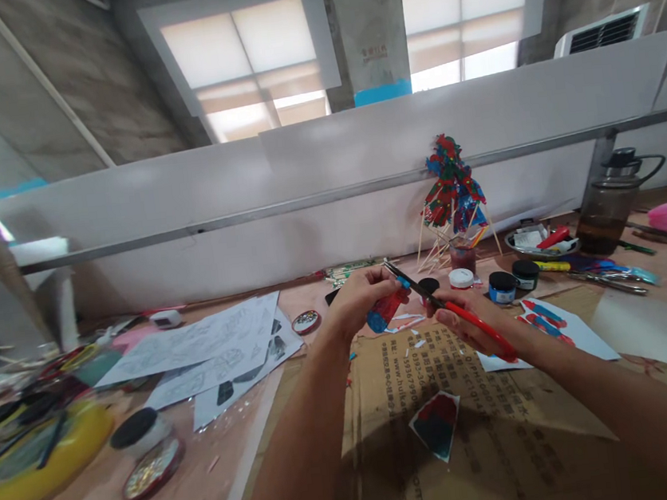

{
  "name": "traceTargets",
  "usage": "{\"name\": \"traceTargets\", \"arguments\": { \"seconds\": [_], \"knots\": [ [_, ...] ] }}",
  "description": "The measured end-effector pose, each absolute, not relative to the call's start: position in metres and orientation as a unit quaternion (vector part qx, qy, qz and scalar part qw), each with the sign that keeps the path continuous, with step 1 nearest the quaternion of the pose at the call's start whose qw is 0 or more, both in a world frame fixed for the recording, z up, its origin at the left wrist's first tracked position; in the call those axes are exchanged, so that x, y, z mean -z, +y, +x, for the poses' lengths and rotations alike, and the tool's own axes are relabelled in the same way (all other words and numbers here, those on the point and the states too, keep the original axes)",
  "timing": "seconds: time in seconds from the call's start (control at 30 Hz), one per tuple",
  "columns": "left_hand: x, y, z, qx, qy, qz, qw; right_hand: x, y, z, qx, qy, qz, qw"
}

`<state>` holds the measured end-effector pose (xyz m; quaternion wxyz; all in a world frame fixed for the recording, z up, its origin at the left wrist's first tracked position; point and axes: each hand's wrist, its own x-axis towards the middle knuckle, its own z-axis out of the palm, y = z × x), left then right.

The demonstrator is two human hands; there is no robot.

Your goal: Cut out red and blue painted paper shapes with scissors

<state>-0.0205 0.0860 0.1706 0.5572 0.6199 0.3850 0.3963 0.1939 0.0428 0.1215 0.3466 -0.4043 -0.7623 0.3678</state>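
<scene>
Pinched in the fingers of my left hand [352,302] is a small paper piece [384,314] painted red and blue. My right hand [471,305] grips red-handled scissors [487,332], their dark blades pointing up and left to the paper's upper edge. I cannot tell whether the blades touch the paper. Below both hands lies a printed cardboard sheet [380,445]. On it rest a cut paper piece [438,424] painted red and dark green, and white paper scraps [420,344]. A white sheet [590,339] with red and blue paint lies partly behind my right forearm.
Paint jars [502,287] and a stick-legged painted figure [452,180] stand at the back. A dark bottle [611,206] is at the right. Drawing sheets [200,349], a lidded jar [141,434] and a sequin dish [152,470] lie left.
</scene>
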Motion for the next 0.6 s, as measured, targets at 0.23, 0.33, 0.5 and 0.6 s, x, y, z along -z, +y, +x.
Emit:
{"name": "traceTargets", "arguments": {
  "seconds": [0.23,0.33,0.5,0.6],
  "knots": [
    [-0.16,0.097,-0.019,-0.425,0.392,0.603,0.549,-0.115,0.048,0.182,-0.488,-0.621,-0.477,0.385],
    [-0.146,0.109,-0.015,-0.435,0.419,0.58,0.546,-0.109,0.057,0.181,-0.513,-0.575,-0.507,0.385],
    [-0.126,0.122,-0.019,-0.38,0.513,0.579,0.508,-0.102,0.062,0.186,-0.528,-0.558,-0.522,0.369],
    [-0.122,0.119,-0.034,-0.354,0.541,0.585,0.49,-0.103,0.052,0.188,-0.541,-0.553,-0.532,0.346]
  ]
}}
